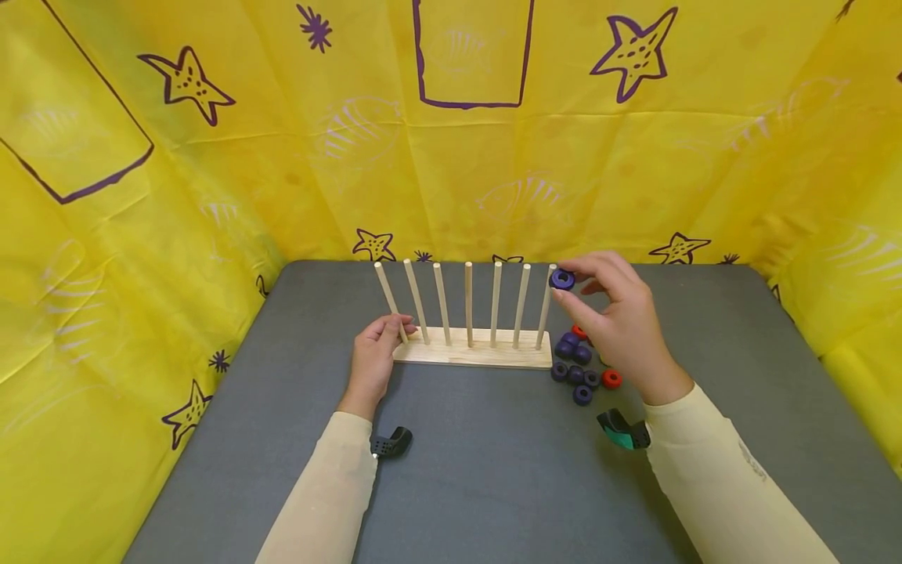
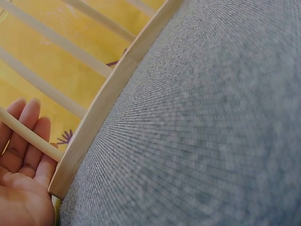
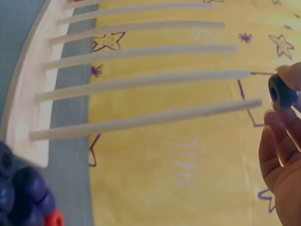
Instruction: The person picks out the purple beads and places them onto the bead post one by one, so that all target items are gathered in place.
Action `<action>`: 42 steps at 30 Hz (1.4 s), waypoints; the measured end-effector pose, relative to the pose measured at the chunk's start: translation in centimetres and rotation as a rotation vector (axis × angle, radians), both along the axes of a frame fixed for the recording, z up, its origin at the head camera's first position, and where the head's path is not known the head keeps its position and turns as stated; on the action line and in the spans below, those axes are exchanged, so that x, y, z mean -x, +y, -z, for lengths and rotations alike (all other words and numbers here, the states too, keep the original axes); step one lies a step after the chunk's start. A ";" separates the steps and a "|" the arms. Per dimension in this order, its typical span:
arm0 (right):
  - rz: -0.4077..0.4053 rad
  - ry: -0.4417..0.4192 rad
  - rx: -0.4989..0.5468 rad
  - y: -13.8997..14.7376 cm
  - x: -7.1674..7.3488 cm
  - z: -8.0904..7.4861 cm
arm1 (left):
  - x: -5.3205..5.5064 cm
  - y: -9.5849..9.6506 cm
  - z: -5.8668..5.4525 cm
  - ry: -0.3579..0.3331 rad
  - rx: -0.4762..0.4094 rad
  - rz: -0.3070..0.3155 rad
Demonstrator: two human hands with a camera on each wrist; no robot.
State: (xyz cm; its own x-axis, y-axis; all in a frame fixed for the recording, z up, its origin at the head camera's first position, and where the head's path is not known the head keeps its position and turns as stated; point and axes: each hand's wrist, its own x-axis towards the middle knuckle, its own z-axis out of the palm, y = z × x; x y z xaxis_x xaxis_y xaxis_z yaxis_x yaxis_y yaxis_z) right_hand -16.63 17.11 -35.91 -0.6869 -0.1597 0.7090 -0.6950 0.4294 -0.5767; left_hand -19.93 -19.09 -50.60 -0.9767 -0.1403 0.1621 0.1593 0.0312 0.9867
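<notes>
While the space behind and beside the wooden rack (image 1: 472, 356) is filled by yellow cloth (image 1: 451, 180) (printed with purple starfish and pale fish), the surface beneath it is formed by a grey tabletop (image 1: 458, 486). By the rack itself, seven pegs (image 1: 468, 305) are carried in one row along a flat base. To the right of the rack, the right hand (image 1: 620, 313) is held raised; at the rack's left end, the left hand (image 1: 372, 356) is placed, the leftmost peg being gripped between thumb and fingers, with the fingers passed behind it. Just beside the rack's right end, a loose cluster of purple rings (image 1: 575, 374) is gathered, and red rings (image 1: 611, 379) are mixed among them. A single purple ring (image 1: 555, 283) is pinched between the right thumb and fingertips, near the top of the rack's rightmost peg; in the right wrist view, a gap is shown between ring and peg.
</notes>
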 end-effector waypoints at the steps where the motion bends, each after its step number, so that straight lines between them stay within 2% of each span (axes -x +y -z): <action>1: -0.007 0.009 -0.001 -0.2 0.1 -0.2 | 0.0 0.0 0.0 0.000 0.002 0.000; 10: -0.073 0.053 -0.001 -2.2 1.6 -1.8 | 0.1 0.0 0.0 -0.004 -0.020 0.004; 15: -0.090 0.027 0.002 -3.1 2.6 -2.6 | 0.1 -0.1 -0.1 -0.001 -0.026 0.007; 24: -0.075 -0.025 0.009 -4.2 4.2 -3.2 | 0.0 -0.1 0.0 -0.005 -0.010 0.012; 30: -0.106 -0.057 0.028 -4.7 5.0 -3.1 | 0.0 -0.2 0.0 -0.006 -0.004 0.017; 35: -0.137 -0.106 0.029 -5.1 5.6 -2.4 | 0.1 -0.2 0.0 -0.004 -0.024 0.020; 42: -0.154 -0.128 0.001 -5.5 5.8 -1.2 | 0.1 -0.2 -0.1 0.007 -0.045 0.036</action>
